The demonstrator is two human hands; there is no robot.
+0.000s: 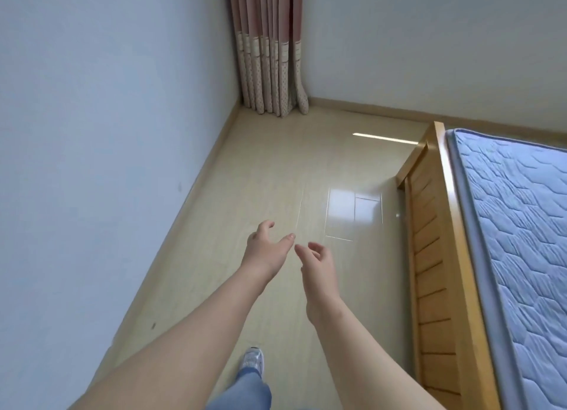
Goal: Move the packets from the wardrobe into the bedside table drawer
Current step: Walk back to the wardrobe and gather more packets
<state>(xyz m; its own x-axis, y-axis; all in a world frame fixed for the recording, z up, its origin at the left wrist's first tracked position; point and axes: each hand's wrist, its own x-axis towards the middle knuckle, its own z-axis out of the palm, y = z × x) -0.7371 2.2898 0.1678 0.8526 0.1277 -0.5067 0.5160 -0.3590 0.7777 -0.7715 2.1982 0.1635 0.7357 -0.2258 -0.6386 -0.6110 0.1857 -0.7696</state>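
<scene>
Hands, head view: left hand point(265, 251) and right hand point(319, 267) reach forward side by side, left of the bed point(426, 256), fingers loosely curled, holding nothing. Packets, wardrobe and drawer are out of frame; likely step is walking to fetch, best done with both hands free. Glossy pale floor point(276, 179) runs beside the bed; curtain point(270, 47) hangs in the corner beyond it.

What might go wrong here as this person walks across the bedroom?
The glossy floor may be slippery under the shoe. The wooden bed frame stands close on the right, so the right hand or the leg might knock against it.
</scene>
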